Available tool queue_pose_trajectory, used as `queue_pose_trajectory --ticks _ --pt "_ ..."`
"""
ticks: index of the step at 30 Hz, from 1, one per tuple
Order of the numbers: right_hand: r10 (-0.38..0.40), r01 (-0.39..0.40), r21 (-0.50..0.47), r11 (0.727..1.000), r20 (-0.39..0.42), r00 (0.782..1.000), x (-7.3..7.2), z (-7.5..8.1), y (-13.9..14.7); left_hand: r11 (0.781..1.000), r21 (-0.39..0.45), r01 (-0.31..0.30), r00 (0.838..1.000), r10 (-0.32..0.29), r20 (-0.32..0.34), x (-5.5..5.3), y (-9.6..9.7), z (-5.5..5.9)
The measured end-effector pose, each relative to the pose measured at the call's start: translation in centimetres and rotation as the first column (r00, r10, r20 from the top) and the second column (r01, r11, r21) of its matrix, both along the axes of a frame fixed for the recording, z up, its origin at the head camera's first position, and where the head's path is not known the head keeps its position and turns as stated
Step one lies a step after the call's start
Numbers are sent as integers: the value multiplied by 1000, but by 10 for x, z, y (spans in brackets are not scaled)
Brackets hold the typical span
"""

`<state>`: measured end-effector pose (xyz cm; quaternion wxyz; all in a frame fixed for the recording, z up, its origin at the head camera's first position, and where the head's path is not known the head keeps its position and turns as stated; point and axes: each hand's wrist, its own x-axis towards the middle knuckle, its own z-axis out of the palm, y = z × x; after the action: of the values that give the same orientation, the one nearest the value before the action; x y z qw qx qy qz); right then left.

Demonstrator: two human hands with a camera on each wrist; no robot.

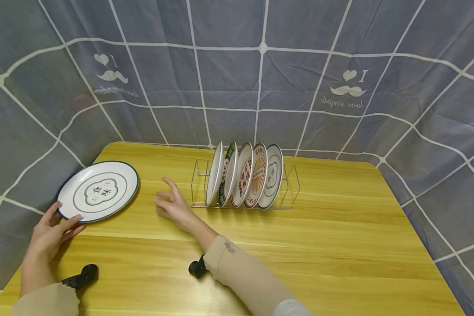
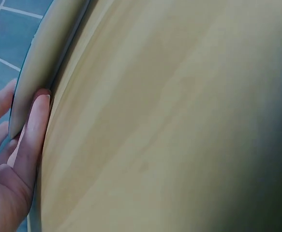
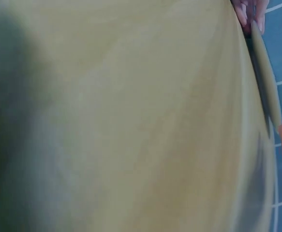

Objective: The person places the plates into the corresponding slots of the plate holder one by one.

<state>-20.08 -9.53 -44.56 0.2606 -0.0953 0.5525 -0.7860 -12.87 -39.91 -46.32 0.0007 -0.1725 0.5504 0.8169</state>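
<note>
My left hand (image 1: pixel 49 235) pinches the near left rim of a white plate (image 1: pixel 73 188) with a dark blue edge and a printed emblem. In the left wrist view the plate's pale underside (image 2: pixel 51 53) is tilted up from the wooden table, thumb and fingers on either side of the rim. My right hand (image 1: pixel 175 206) hovers between this plate and a wire dish rack (image 1: pixel 294 186), its fingers spread loosely and holding nothing. Several patterned plates stand upright in the rack, among them a white one (image 1: pixel 215 175) at the left and an emblem plate (image 1: pixel 271 175) at the right.
The yellow wooden table (image 1: pixel 339 245) carries the rack near its back edge. A grey checked curtain (image 1: pixel 233 79) hangs behind the table and along both sides. Black wrist cameras (image 1: pixel 197 267) are strapped over the beige sleeves.
</note>
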Motion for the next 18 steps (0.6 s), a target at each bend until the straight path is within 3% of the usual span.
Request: queue_pose_trajectory --ticks 5,10,13,18 --pt "23 -20 -38 999 76 997 0 -7 -2 998 61 15 998 -12 -54 1 1 -5" --pt "47 -41 -49 998 110 993 0 -12 -3 996 48 77 993 -73 -89 3 3 -7" --pt "60 -52 -64 997 136 989 1 -14 -4 988 44 151 981 -145 -129 4 4 -7" --pt "121 -101 -111 989 186 975 2 -15 -5 965 15 261 947 -253 -198 3 7 -9"
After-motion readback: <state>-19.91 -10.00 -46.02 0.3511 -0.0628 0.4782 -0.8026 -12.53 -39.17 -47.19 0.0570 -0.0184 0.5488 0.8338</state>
